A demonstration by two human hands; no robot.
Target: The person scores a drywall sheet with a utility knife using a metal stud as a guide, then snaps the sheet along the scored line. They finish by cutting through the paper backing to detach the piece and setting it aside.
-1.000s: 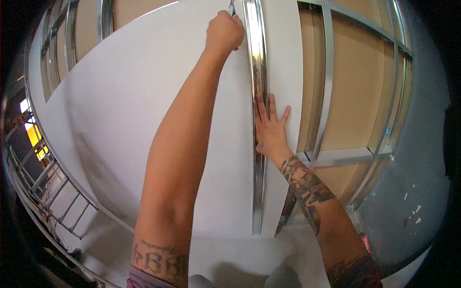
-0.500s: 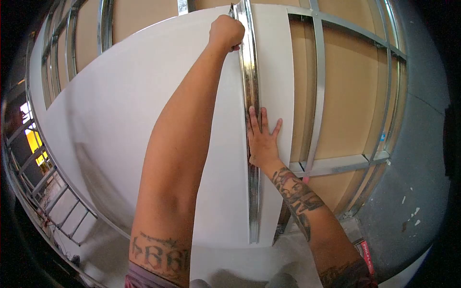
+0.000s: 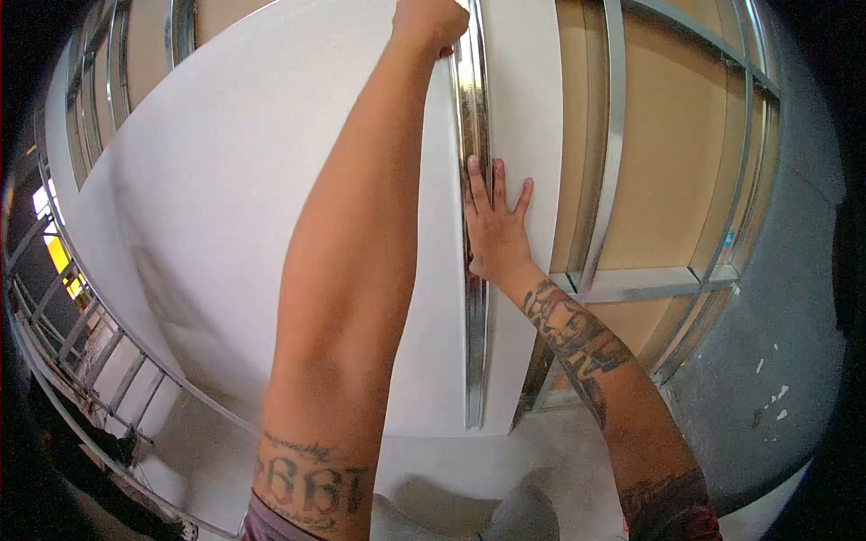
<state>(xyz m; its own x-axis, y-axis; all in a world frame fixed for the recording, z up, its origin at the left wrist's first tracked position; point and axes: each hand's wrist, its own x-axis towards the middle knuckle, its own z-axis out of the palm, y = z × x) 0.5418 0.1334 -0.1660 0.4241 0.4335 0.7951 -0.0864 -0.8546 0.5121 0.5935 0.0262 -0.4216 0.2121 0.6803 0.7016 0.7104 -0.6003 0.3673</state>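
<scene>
A long shiny metal stud lies lengthwise against a large white wallboard. My right hand presses on the stud's middle with fingers spread, some over the metal and some on the board beside it. At the top of the view, my left hand is closed in a fist close against the stud's left edge. What it grips is hidden by the fingers and the frame edge.
Metal framing with tan panels stands on the right, beside a grey floor area. A metal scaffold or ladder frame is at the lower left.
The view has shifted, so the stud, board and both hands sit higher in the frame. My left hand's upper part now touches the top edge. My right hand stays flat on the stud.
</scene>
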